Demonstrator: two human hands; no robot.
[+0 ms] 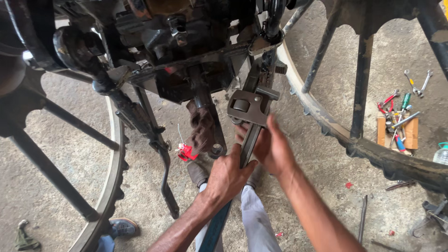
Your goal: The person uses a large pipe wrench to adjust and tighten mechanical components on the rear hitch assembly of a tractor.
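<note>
A grimy black machine frame [186, 51] fills the top of the view, set between two large spoked iron wheels with toothed rims, one at the left [109, 186] and one at the right [373, 149], all above a rough grey concrete floor [326, 177]. Reaching up from below into the frame is a long, heavy, dark steel pipe wrench [249, 112], its blocky head tilted slightly right and its jaws hard against a fitting under the frame's right side. The left hand [228, 177] is wrapped tight around the wrench handle low down, fingers closed on it; the right hand [270, 147] presses against the handle just above, fingers curled round its far side, also clamped on the wrench. Right of the right wheel, a flat brown cardboard piece [410, 133] lies on the floor, carrying a loose heap of hand tools [396, 116] with red and green grips; two small silver spanners [417, 84] lie just beyond it. A small red tag-like object [186, 151] sits on the floor under the frame.
</note>
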